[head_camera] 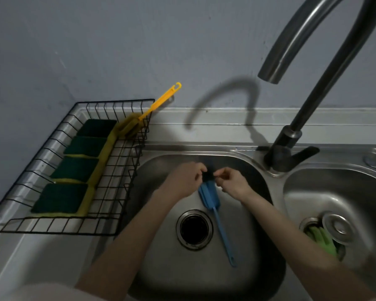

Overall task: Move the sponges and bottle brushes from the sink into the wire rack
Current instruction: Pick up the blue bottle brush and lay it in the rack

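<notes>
A blue bottle brush lies in the left sink basin, handle pointing toward me, head at the far end. My left hand and my right hand meet over the brush head, both pinching a small dark sponge piece at its tip. The black wire rack stands left of the sink. It holds several green-and-yellow sponges in a row and a yellow bottle brush propped in its far corner, handle sticking out over the rim.
A curved metal faucet arches over the sink from the right. The right basin holds a drain strainer and a green glove. The left basin's open drain sits beside the brush handle. A grey wall is behind.
</notes>
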Motion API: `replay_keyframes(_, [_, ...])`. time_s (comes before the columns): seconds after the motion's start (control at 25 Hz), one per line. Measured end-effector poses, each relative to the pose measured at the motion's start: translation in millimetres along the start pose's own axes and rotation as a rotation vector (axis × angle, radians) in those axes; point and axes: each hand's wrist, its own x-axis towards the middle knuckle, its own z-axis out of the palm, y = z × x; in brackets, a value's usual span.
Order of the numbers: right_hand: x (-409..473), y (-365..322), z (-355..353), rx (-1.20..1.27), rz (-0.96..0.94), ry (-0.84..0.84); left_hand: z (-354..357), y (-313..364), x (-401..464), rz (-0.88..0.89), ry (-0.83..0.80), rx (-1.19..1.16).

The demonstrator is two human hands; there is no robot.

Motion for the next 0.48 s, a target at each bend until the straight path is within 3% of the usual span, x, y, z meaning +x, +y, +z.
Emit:
replay_keyframes(0.2, [-5.0,57.6,11.5,-0.28,0.112,-0.037,65.6,-18.8,5.5,-0.067,-0.14,-0.039])
replay_keyframes(0.48, [-7.2,107.0,40.1,-0.512,0.207,-0.162,112.7,-31.2,19.7,0.038,-0.327,0.133])
